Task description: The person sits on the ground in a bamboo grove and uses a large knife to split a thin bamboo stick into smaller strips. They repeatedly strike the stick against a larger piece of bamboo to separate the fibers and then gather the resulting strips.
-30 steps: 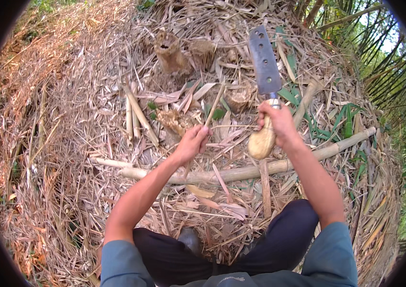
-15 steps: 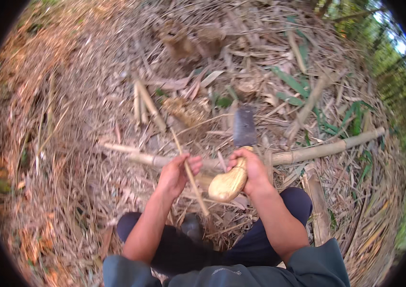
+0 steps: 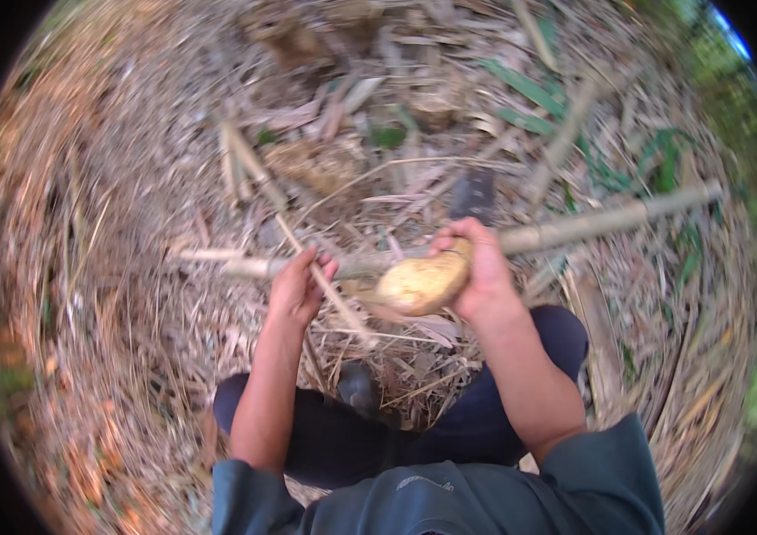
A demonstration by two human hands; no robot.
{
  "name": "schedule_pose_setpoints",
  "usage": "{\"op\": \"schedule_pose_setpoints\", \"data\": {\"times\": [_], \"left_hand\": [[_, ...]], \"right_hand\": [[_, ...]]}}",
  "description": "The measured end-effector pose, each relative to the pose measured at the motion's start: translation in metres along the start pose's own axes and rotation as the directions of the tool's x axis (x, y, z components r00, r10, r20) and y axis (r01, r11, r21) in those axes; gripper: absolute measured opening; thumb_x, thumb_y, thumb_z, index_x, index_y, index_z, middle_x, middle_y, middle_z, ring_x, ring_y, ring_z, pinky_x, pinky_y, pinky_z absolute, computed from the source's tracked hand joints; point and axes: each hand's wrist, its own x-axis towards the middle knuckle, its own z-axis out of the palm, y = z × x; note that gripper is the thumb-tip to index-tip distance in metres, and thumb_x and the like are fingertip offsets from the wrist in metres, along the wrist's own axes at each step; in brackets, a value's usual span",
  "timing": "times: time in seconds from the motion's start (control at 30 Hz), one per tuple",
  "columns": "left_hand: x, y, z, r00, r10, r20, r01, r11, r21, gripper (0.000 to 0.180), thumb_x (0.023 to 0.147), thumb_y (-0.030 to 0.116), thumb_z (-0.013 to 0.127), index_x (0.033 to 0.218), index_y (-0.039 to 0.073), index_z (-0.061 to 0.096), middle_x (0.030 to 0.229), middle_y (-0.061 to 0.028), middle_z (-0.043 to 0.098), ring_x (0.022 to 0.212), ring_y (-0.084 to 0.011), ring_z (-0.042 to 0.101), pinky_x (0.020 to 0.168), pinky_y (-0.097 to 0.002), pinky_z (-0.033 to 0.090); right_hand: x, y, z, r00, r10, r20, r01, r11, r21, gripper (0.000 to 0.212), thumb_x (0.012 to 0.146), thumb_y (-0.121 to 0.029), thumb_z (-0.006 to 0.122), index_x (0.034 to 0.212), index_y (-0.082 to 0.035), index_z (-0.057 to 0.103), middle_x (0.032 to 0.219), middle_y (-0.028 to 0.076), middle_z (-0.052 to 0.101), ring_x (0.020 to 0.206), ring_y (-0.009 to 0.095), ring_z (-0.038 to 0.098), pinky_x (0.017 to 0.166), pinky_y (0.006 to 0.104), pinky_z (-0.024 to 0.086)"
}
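The right hand (image 3: 483,278) is closed around a pale yellow, rounded wooden handle (image 3: 418,285), its fingers curled over the top; a dark blade (image 3: 475,194) shows blurred just beyond the knuckles. The left hand (image 3: 298,287) pinches a thin bamboo strip (image 3: 329,290) between thumb and fingers, a narrow grip. The strip slants down toward the person's knees. The 2 hands sit near each other above a long bamboo pole (image 3: 606,221) lying across dry leaf litter (image 3: 128,267).
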Motion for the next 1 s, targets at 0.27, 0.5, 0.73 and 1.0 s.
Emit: {"op": "schedule_pose_setpoints", "data": {"times": [0.27,0.5,0.73,1.0], "left_hand": [[-0.003,-0.061,0.036,0.954,-0.213,0.209,0.114,0.908,0.403,0.040,0.104,0.021,0.034,0.130,-0.003,0.052,0.127,-0.0187,0.063,0.113,-0.0277,0.064,0.095,-0.0450,0.054],[-0.007,-0.070,0.076,0.941,-0.186,0.282,0.114,0.960,0.254,0.033,0.100,0.017,0.050,0.131,0.008,0.051,0.101,-0.0088,0.067,0.079,-0.0173,0.068,0.062,-0.0282,0.059],[0.099,-0.070,0.053,0.898,0.121,0.423,-0.332,0.818,0.470,0.057,0.097,0.006,0.050,0.150,0.002,0.029,0.115,-0.0194,0.056,0.098,-0.0283,0.063,0.081,-0.0390,0.055],[0.045,-0.068,0.105,0.925,0.014,0.380,-0.116,0.962,0.247,0.027,0.098,0.013,0.054,0.120,-0.003,0.055,0.107,-0.0170,0.065,0.092,-0.0271,0.066,0.086,-0.0424,0.057]], "right_hand": [[0.002,-0.014,-0.008,0.996,0.089,-0.002,-0.087,0.984,0.158,0.011,0.084,-0.016,0.055,0.077,-0.008,0.052,0.065,0.006,0.055,0.063,0.021,0.055,0.068,0.0373,0.052],[-0.002,-0.019,-0.017,0.999,0.045,0.001,-0.045,0.983,0.179,0.012,0.086,-0.016,0.053,0.079,-0.006,0.054,0.067,0.008,0.056,0.060,0.022,0.056,0.067,0.0370,0.053],[-0.023,-0.040,-0.013,0.998,-0.053,-0.030,0.059,0.964,0.258,0.015,0.087,-0.016,0.052,0.078,-0.005,0.055,0.067,0.008,0.056,0.061,0.020,0.056,0.064,0.0356,0.051],[0.005,-0.032,-0.010,0.997,-0.043,-0.059,0.060,0.940,0.335,0.019,0.077,-0.018,0.059,0.064,-0.003,0.058,0.065,0.009,0.058,0.058,0.019,0.054,0.058,0.0341,0.044]]}}
